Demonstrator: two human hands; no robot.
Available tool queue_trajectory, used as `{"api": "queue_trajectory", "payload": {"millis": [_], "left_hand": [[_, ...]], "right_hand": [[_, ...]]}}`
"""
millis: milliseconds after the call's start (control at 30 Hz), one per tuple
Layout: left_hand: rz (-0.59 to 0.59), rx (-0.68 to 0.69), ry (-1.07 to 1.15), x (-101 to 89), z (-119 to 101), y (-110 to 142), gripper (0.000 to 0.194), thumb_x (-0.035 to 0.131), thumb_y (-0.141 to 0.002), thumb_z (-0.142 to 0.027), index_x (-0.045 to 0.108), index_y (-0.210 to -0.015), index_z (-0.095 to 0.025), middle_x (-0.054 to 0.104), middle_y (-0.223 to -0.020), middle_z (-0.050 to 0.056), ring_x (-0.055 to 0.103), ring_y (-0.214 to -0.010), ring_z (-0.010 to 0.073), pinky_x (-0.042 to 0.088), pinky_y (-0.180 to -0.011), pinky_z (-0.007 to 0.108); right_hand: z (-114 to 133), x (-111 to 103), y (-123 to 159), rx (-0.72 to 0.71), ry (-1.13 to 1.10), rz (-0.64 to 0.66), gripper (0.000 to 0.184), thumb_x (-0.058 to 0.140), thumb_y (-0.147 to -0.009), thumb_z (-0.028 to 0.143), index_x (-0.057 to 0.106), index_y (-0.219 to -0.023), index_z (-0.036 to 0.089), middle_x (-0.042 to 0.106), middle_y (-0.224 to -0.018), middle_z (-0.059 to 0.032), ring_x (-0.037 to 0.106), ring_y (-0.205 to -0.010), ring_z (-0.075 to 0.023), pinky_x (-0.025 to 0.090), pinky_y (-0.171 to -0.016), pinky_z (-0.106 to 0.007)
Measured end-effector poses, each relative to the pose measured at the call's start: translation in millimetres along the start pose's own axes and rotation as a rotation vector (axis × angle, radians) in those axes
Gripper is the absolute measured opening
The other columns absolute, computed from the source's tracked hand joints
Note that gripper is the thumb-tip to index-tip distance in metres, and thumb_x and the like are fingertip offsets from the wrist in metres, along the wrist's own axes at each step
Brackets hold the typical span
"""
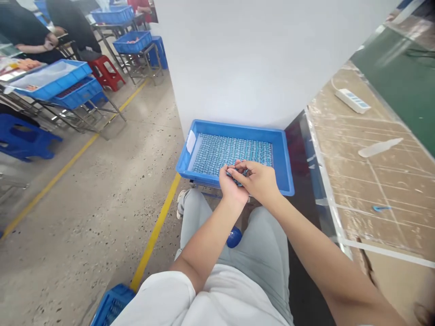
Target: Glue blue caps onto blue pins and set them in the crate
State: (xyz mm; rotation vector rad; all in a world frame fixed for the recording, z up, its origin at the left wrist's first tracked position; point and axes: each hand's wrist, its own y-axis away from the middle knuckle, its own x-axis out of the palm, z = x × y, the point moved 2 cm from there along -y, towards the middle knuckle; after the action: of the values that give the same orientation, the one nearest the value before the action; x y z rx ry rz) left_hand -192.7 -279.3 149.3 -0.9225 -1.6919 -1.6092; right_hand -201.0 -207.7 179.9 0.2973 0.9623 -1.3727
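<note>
A blue plastic tray [284,156] stands in front of my knees against a white wall, filled with rows of small blue-and-white packets [217,151]. My left hand [230,184] and my right hand [257,179] meet over the tray's near edge. Both have their fingers curled together around a few of the small blue packets [239,174]. How many they hold is hidden by the fingers.
A worn wooden workbench [374,181] runs along my right, with a white power strip [352,100], a white plastic piece [379,147] and a green mat. More blue trays on metal racks [61,81] and seated people stand at the far left. A yellow floor line [154,235] runs under me.
</note>
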Motion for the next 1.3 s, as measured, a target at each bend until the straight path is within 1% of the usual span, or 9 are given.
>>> {"api": "queue_trajectory", "payload": {"millis": [167,267,367,533,667,767,933,1133,1300], "left_hand": [[-0.010,-0.082,0.037,-13.5,-33.3,-9.5,0.018,0.053,-0.081,-0.029,0.057,-0.068,-0.017,0.064,-0.076,0.004,0.066,-0.075,0.0143,0.053,-0.075,0.026],[-0.037,-0.039,0.049,-20.4,-48.0,-16.2,0.019,0.052,-0.081,-0.026,0.051,-0.063,-0.018,0.061,-0.069,0.002,0.064,-0.068,0.0128,0.052,-0.069,0.025],[-0.006,0.001,0.054,-26.1,-60.7,-20.5,0.019,0.053,-0.081,-0.024,0.049,-0.063,-0.017,0.057,-0.065,0.000,0.062,-0.063,0.0104,0.049,-0.063,0.022],[0.046,-0.042,-0.155,-41.2,-73.2,-11.4,0.013,0.066,-0.078,-0.028,0.061,-0.076,-0.016,0.059,-0.072,-0.001,0.057,-0.060,0.0074,0.035,-0.046,0.016],[0.129,-0.001,-0.275,-53.4,-74.8,-1.1,0.027,0.075,-0.074,-0.035,0.070,-0.091,-0.015,0.061,-0.077,0.000,0.056,-0.063,0.0061,0.036,-0.048,0.016],[0.162,0.052,-0.331,-60.5,-76.5,-1.1,0.032,0.082,-0.067,-0.032,0.071,-0.092,-0.014,0.061,-0.073,-0.001,0.053,-0.061,0.0048,0.036,-0.050,0.016],[0.113,0.078,-0.310,-67.0,-87.9,-8.9,0.030,0.085,-0.061,-0.022,0.070,-0.085,-0.014,0.062,-0.070,-0.003,0.051,-0.055,0.0017,0.032,-0.046,0.013],[0.099,-0.109,-0.126,-58.5,-102.3,-14.0,0.023,0.081,-0.067,-0.017,0.068,-0.086,-0.015,0.060,-0.074,-0.003,0.052,-0.057,-0.0002,0.032,-0.043,0.007],[0.039,-0.126,-0.069,-52.7,-116.2,-22.5,0.014,0.074,-0.074,-0.014,0.067,-0.086,-0.014,0.060,-0.078,-0.001,0.056,-0.062,0.0014,0.034,-0.043,0.007]], "right_hand": [[22.8,29.6,-10.6,0.104,-0.067,-0.052,0.031,0.064,-0.084,0.052,0.073,-0.077,0.022,0.074,-0.076,-0.0029,0.067,-0.068,-0.0188,0.047,-0.066,-0.030],[30.5,42.0,-14.3,0.203,-0.141,-0.149,0.038,0.062,-0.083,0.058,0.072,-0.079,0.022,0.072,-0.071,-0.0036,0.066,-0.063,-0.0191,0.047,-0.063,-0.031],[32.4,56.2,-17.5,0.315,-0.322,-0.245,0.045,0.056,-0.084,0.064,0.067,-0.080,0.021,0.068,-0.065,-0.0035,0.061,-0.051,-0.0174,0.047,-0.054,-0.031],[26.4,80.2,-29.4,0.428,-0.591,-0.360,0.057,0.033,-0.087,0.075,0.054,-0.073,0.023,0.061,-0.068,-0.0038,0.045,-0.040,-0.0123,0.035,-0.039,-0.030],[23.4,95.6,-37.1,0.445,-0.605,-0.381,0.055,0.033,-0.087,0.075,0.048,-0.072,0.024,0.054,-0.065,-0.0020,0.041,-0.041,-0.0114,0.034,-0.040,-0.029],[25.9,106.7,-37.8,0.467,-0.585,-0.378,0.052,0.036,-0.088,0.073,0.049,-0.073,0.024,0.054,-0.066,-0.0020,0.042,-0.044,-0.0123,0.035,-0.042,-0.030],[39.2,121.1,-39.2,0.425,-0.683,-0.303,0.053,0.036,-0.089,0.071,0.052,-0.073,0.024,0.055,-0.065,-0.0021,0.044,-0.045,-0.0125,0.035,-0.044,-0.030],[44.7,127.2,-48.8,0.457,-0.727,-0.206,0.066,0.017,-0.088,0.077,0.055,-0.078,0.023,0.063,-0.074,-0.0061,0.055,-0.054,-0.0155,0.044,-0.049,-0.030],[34.0,126.6,-51.8,0.376,-0.743,-0.194,0.050,0.029,-0.094,0.064,0.058,-0.097,0.024,0.067,-0.089,-0.0067,0.063,-0.071,-0.0170,0.049,-0.056,-0.028]]}}
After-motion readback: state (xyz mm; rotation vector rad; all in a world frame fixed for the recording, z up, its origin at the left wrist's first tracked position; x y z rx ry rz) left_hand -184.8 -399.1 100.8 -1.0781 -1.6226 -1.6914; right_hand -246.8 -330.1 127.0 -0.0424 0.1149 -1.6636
